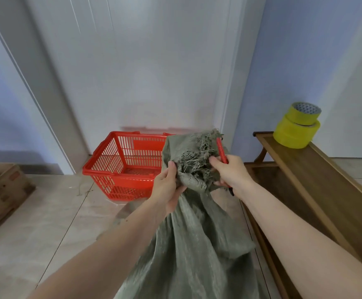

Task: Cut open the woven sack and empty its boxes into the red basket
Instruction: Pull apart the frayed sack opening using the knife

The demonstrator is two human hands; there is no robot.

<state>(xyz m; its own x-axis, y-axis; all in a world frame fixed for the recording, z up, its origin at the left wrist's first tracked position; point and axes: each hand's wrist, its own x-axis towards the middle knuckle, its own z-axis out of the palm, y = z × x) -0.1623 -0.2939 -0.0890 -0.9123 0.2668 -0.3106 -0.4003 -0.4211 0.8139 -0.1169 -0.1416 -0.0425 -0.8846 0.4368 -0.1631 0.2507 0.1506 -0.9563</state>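
I see the grey-green woven sack (188, 234) standing upright, its neck bunched and frayed at the top. Behind it sits the red basket (119, 169) on the floor, slatted, with nothing visible inside.

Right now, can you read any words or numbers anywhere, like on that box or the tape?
No text can be read here.
Cardboard box: red printed marks and a label, too blurred to read.
Yellow tape rolls: a dotted pattern inside the core, no words visible.
Red basket: a plain panel, no lettering visible.
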